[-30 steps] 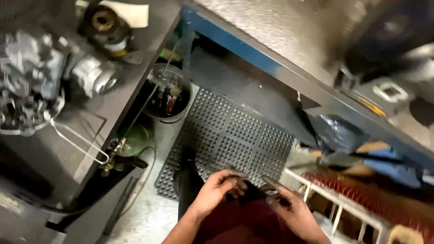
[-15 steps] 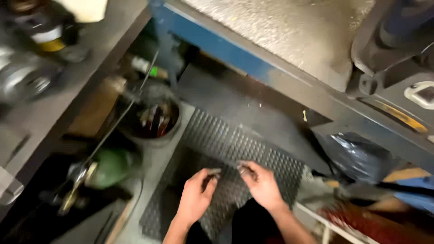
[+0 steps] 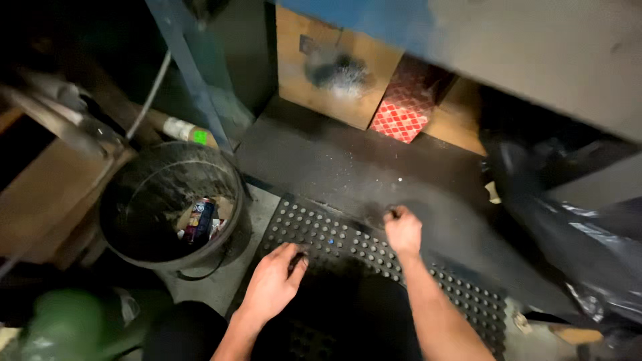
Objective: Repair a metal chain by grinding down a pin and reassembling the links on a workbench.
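View from above, looking down under a blue desk (image 3: 401, 20) at a dim floor; two bare hands reach forward over a black studded rubber mat (image 3: 348, 244); the left hand (image 3: 274, 284) lies palm down on the mat's near part, its fingers (image 3: 294, 262) loosely curled and seeming to press or pinch the rubber, though whether they grip it cannot be told; the right hand (image 3: 403, 230) is at the mat's far edge, where the mat meets a dark dusty floor panel (image 3: 348, 164), with its fingers clenched into a fist, perhaps around that edge or something small, too dark to tell; the mat lies flat on the floor, directly before the person, reaching right toward a black plastic bag (image 3: 568, 214); to the left, just beside the mat, stands a grimy black bucket (image 3: 167, 200) with a drink can (image 3: 199, 222) and scraps inside; behind are a wooden board (image 3: 328, 73) and a red chequered box (image 3: 408, 107); a green rounded object (image 3: 60, 327) sits blurred at lower left; risks as judged: a tug on the mat could knock the close bucket and tip it; loose grit could spread; the low desk edge overhead could catch the head if the person rises quickly; poor light could hide sharp debris from the fingers.
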